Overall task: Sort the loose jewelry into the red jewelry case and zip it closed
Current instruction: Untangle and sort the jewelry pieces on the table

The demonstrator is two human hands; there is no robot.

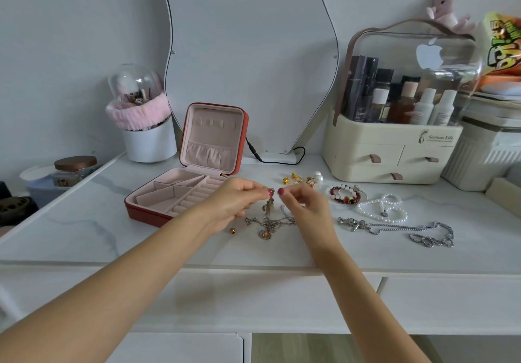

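The red jewelry case (146, 212) lies open at the left of the vanity top, its lid upright and its pink compartments holding nothing I can see. Just right of it, my left hand (235, 202) pinches the top of a thin tangled chain necklace (267, 221), whose pendant end rests on the table. My right hand (306, 209) hovers close beside it with fingers curled; what it grips, if anything, is hidden. A gold bead (233, 230) lies below my left hand. Further right are gold earrings (296, 178), a red bead bracelet (345, 194), a pearl strand (380, 207) and a silver chain (408, 230).
A wavy mirror (253, 60) stands behind the case, its black cable (279, 161) trailing on the top. A white brush holder (148, 137) is at the back left, a cream cosmetics organiser (394, 154) at the back right. The table's front edge (253, 266) runs under my forearms.
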